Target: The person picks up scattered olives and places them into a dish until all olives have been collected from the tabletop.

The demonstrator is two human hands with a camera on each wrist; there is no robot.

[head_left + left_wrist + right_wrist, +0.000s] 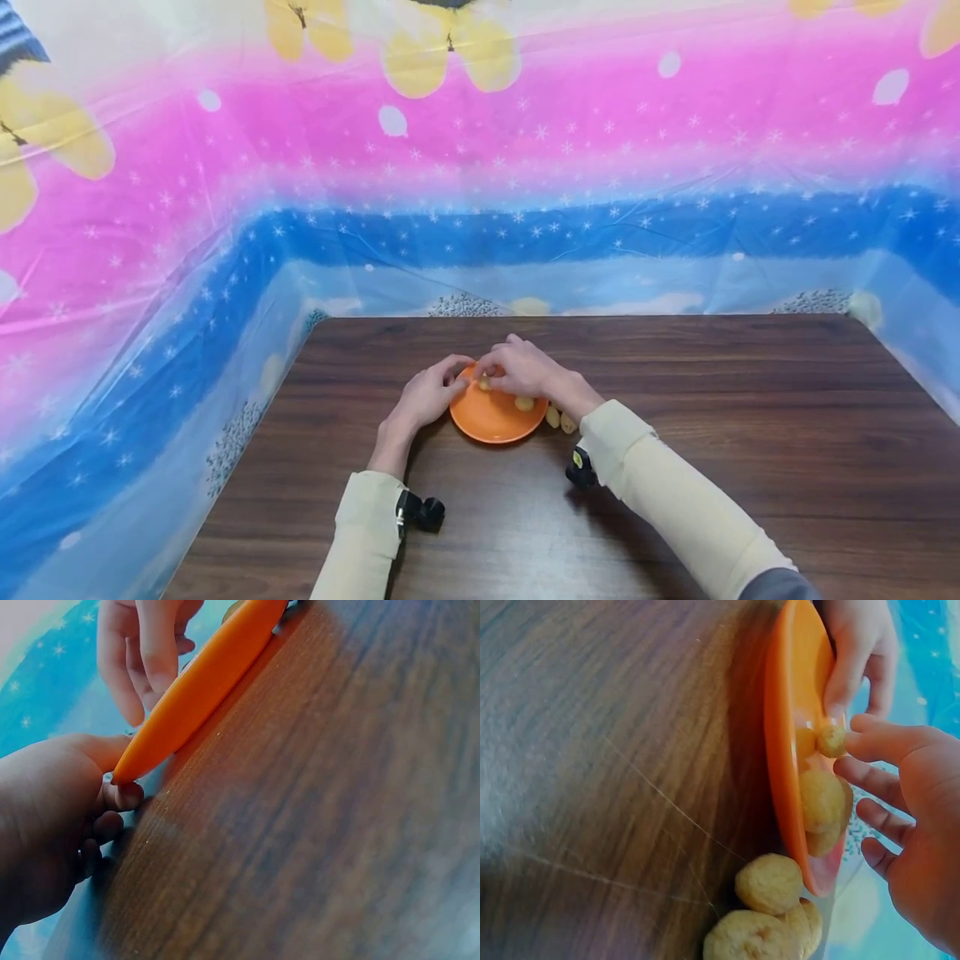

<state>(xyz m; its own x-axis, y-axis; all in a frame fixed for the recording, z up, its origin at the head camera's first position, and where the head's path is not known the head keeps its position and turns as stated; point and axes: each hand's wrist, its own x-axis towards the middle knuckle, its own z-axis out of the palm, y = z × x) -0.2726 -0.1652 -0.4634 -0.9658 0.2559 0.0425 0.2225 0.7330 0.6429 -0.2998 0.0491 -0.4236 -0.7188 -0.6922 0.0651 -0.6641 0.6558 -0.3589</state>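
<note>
Hanging behind everything, the pink, blue and cream fabric backdrop with yellow butterflies closes off the far side of the dark brown wood-grain table. Two cream cloth sleeves reach in from the near edge. Between them, towards the far part of the table, sits the round, shallow, glossy orange plate. The left hand pinches its rim, thumb above and fingers below. The right hand is over the plate, thumb and forefinger nearly closed on something small, the other fingers curved and spaced apart.

Just outside the rim, on the right, a cluster of rounded, yellow-brown potatoes rests on the wood (three show in the right wrist view). On the plate lies a larger, pale yellow oval potato, with what looks like another close behind it. Smallest of all is the little round yellow potato on the plate at the right fingertips, seemingly in a light pinch. The work looks partway along: some potatoes are on the plate, while the outside cluster is not.
</note>
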